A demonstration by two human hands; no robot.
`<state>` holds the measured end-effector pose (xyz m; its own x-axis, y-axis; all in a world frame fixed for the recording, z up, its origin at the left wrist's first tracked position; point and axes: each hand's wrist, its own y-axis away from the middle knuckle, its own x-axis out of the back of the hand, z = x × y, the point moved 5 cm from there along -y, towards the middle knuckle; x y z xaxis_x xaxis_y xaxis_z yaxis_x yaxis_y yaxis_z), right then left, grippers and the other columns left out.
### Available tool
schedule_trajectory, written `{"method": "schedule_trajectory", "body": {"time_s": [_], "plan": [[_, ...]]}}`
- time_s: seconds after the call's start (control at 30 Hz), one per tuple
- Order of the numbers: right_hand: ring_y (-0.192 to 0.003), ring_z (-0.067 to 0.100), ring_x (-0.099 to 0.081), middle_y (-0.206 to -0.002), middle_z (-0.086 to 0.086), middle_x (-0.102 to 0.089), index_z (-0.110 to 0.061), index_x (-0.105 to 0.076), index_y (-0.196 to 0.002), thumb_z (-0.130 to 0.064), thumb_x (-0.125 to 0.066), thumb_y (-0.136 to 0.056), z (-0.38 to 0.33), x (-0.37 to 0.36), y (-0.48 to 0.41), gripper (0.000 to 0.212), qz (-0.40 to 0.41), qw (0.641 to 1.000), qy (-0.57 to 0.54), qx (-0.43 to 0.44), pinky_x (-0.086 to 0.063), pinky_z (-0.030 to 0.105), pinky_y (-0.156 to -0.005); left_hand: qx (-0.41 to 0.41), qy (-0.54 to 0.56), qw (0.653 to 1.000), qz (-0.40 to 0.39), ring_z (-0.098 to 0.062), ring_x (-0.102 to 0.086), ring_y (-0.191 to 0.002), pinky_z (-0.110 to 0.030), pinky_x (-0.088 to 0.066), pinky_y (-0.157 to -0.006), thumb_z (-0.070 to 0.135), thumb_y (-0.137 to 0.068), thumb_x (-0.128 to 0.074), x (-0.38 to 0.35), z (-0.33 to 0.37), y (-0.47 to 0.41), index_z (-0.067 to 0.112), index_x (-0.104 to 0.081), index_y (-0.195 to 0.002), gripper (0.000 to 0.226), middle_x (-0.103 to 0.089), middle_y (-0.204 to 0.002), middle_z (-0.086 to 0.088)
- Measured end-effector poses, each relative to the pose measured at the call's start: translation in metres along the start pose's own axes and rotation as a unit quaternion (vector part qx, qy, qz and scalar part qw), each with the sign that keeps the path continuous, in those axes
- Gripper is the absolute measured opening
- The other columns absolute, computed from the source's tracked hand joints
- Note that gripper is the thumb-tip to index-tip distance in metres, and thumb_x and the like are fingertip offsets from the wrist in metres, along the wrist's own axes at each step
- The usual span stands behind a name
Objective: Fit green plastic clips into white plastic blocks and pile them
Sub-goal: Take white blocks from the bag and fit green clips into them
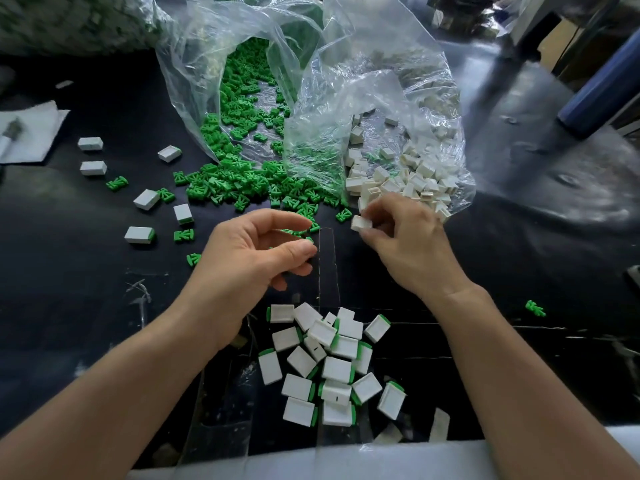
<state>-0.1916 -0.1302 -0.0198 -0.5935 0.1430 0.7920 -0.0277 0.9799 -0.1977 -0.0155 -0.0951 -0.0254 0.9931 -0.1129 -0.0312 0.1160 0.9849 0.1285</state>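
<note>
White sheet [33,133]: lies flat at the far left edge of the black table [519,271]
Scattered blocks [138,234]: several white blocks lie apart on the left of the table, some with a green edge showing, and single green clips lie among them
Left hand [256,251]: hovers over the table middle with fingers curled and thumb near the fingertips; a bit of green shows at the thumb tip, but I cannot tell whether it holds a clip
Green clips [235,181]: a heap spills toward the near side from the mouth of a clear plastic bag [194,74], far of the left hand
Finished pile [332,368]: white blocks with green clips fitted lie in a loose heap at the near edge, between the two forearms
Right hand [408,244]: thumb and fingertips pinch a white block [361,223], held just near of the block bag's mouth
Block bag [398,98]: a second clear bag, right of the clip bag and touching it, with loose white blocks [408,178] spilling out
Stray clip [535,308]: one green clip lies alone, well right of the right forearm
Blue cylinder [602,91]: slants across the far right corner
</note>
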Motion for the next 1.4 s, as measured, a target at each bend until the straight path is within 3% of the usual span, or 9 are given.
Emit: {"method": "schedule_trajectory", "body": {"time_s": [0.23,0.37,0.5,0.6,0.67,0.9,1.2,1.3,1.4], "plan": [[-0.07,-0.003,-0.052,-0.083,-0.004,-0.057,-0.005,-0.066,-0.09,-0.004,-0.073,-0.074,-0.044,-0.014,0.022,0.017,-0.043,0.972,-0.15,0.176,-0.038,0.006,-0.065,-0.002,-0.024,1.0,0.009,-0.008,-0.066,-0.071,-0.017,-0.05,-0.052,0.013,-0.072,-0.071,0.001,-0.002,-0.002,0.024,-0.064,-0.096,0.027,-0.072,-0.078,0.005],[-0.069,-0.005,-0.052,-0.082,-0.009,-0.056,-0.005,-0.068,-0.09,-0.013,-0.074,-0.074,-0.046,-0.015,0.022,0.019,-0.073,0.965,-0.165,0.189,-0.039,0.006,-0.065,-0.011,-0.028,0.999,0.01,-0.01,-0.066,-0.064,-0.017,-0.05,-0.05,0.004,-0.074,-0.07,0.002,-0.001,-0.002,0.021,-0.065,-0.092,0.025,-0.073,-0.076,-0.002],[-0.085,0.007,-0.055,-0.103,0.001,-0.063,-0.012,-0.066,-0.11,-0.024,-0.062,-0.087,-0.025,-0.009,0.009,0.026,-0.03,0.992,-0.074,0.1,-0.038,0.009,-0.077,-0.004,0.003,1.0,0.026,-0.011,-0.068,-0.063,-0.018,-0.051,-0.05,0.0,-0.074,-0.069,0.004,-0.001,-0.002,0.02,-0.066,-0.09,0.026,-0.07,-0.069,0.0],[-0.122,0.017,-0.038,-0.138,-0.003,-0.046,-0.021,-0.042,-0.138,-0.025,-0.05,-0.094,-0.012,-0.02,0.004,0.045,-0.069,0.994,0.057,0.065,-0.021,0.018,-0.096,-0.003,0.009,1.0,0.024,-0.011,-0.069,-0.065,-0.018,-0.052,-0.052,-0.003,-0.075,-0.068,0.003,-0.001,-0.001,0.02,-0.066,-0.09,0.027,-0.07,-0.071,0.0],[-0.125,0.018,-0.03,-0.146,-0.005,-0.037,-0.023,-0.028,-0.145,-0.024,-0.045,-0.096,-0.008,-0.029,0.004,0.052,-0.114,0.984,0.116,0.069,-0.017,0.022,-0.1,-0.003,0.015,1.0,0.021,-0.012,-0.069,-0.065,-0.019,-0.053,-0.052,-0.005,-0.076,-0.067,0.003,0.0,-0.001,0.019,-0.066,-0.089,0.027,-0.07,-0.072,0.0],[-0.109,0.022,-0.051,-0.114,0.004,-0.062,-0.015,-0.059,-0.122,-0.016,-0.059,-0.088,-0.009,-0.017,0.003,0.033,-0.024,0.995,0.075,0.067,-0.031,0.024,-0.093,-0.003,0.025,1.0,0.014,-0.012,-0.068,-0.063,-0.02,-0.054,-0.053,-0.007,-0.077,-0.065,0.001,0.002,0.0,0.017,-0.065,-0.09,0.027,-0.068,-0.073,-0.004],[-0.094,0.017,-0.052,-0.089,-0.006,-0.047,-0.016,-0.063,-0.098,-0.024,-0.067,-0.083,-0.004,-0.016,0.002,0.017,-0.045,0.996,0.074,0.015,-0.034,0.023,-0.079,-0.004,0.039,0.999,0.001,-0.014,-0.069,-0.063,-0.02,-0.054,-0.053,-0.013,-0.076,-0.061,0.0,0.004,0.001,0.014,-0.064,-0.09,0.031,-0.066,-0.076,-0.009],[-0.079,0.016,-0.055,-0.076,-0.008,-0.053,-0.018,-0.061,-0.085,-0.024,-0.07,-0.08,-0.008,-0.015,0.005,0.012,-0.045,0.999,0.022,0.015,-0.043,0.028,-0.076,-0.003,0.044,0.999,0.002,-0.015,-0.069,-0.064,-0.02,-0.053,-0.053,-0.01,-0.074,-0.065,0.0,0.003,0.0,0.016,-0.065,-0.088,0.029,-0.067,-0.073,-0.006],[-0.065,0.001,-0.053,-0.068,-0.015,-0.055,-0.024,-0.059,-0.075,-0.016,-0.07,-0.08,-0.014,-0.014,0.009,0.015,-0.048,0.994,-0.099,0.008,-0.044,0.014,-0.066,-0.004,0.046,0.999,0.006,-0.015,-0.069,-0.063,-0.019,-0.053,-0.053,-0.002,-0.072,-0.068,0.001,0.002,0.0,0.016,-0.065,-0.087,0.024,-0.068,-0.068,-0.001]]}}
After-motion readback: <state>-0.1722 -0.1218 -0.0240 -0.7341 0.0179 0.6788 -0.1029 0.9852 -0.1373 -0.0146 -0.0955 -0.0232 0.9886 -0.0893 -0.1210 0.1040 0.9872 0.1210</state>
